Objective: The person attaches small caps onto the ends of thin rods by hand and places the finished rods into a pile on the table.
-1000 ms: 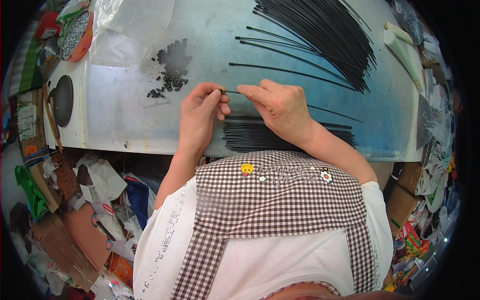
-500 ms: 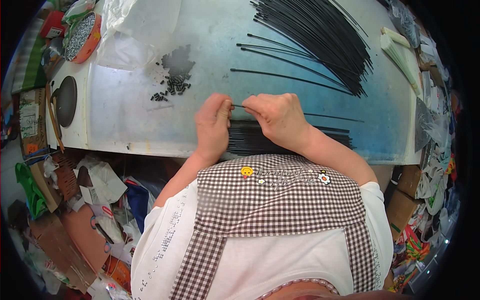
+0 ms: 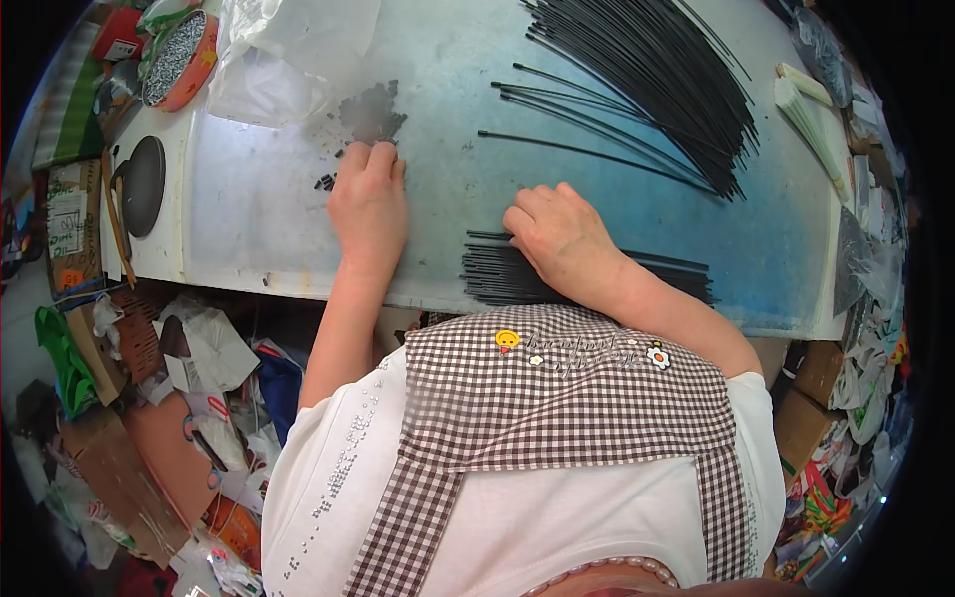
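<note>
Hands apart, a bare stretch of surface (image 3: 448, 179) between them. Left hand (image 3: 368, 207) is lowered palm-down at the near edge of the pile of small black caps (image 3: 375, 109); fingertips are bent down, partly hidden, so whether a cap is gripped can't be told. Far part of the pile is blurred. A few loose caps (image 3: 325, 182) are scattered just left of the left hand.

Right hand (image 3: 563, 231) is curled over the far edge of the near rod bundle (image 3: 502, 279), thin black rods laid side to side; whether one is pinched can't be told, fingertips hidden. Beyond the right hand, a larger rod fan (image 3: 657, 90) is spread, a few rods splayed toward the left hand's side.

Beyond and left of the left hand: clear plastic bag (image 3: 284, 65), orange bowl (image 3: 182, 90) filled with small metal bits. Further left of it: dark round disc (image 3: 146, 186).
</note>
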Demonstrator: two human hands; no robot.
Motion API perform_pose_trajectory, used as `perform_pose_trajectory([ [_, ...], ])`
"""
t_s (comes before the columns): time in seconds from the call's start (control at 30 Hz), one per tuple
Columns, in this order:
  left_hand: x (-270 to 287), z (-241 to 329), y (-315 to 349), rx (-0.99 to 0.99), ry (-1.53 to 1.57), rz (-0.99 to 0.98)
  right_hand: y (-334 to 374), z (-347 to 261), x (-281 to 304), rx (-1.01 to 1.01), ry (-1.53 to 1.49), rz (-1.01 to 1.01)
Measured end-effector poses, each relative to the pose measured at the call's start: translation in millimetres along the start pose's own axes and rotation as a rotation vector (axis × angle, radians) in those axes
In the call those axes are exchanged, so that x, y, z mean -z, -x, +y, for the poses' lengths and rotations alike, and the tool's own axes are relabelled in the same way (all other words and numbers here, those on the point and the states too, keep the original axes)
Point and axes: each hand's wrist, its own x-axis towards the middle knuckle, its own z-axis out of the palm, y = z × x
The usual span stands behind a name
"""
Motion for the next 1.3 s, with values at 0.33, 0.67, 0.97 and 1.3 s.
perform_pose_trajectory([
  [0.33,14.0,27.3,6.2,0.252,0.687,-0.106,4.1,5.1,-2.9,0.088,0.154,0.058],
  [0.67,7.2,36.5,18.4,0.609,1.432,-0.354,-5.7,1.9,20.2,-0.092,-0.146,0.253],
  [0.97,6.1,37.8,22.2,0.663,1.481,-0.452,-13.9,0.9,11.2,-0.083,-0.100,0.332],
  [1.3,0.7,45.3,33.8,0.586,1.332,-0.366,-15.1,-4.0,8.1,-0.001,0.037,0.324],
])
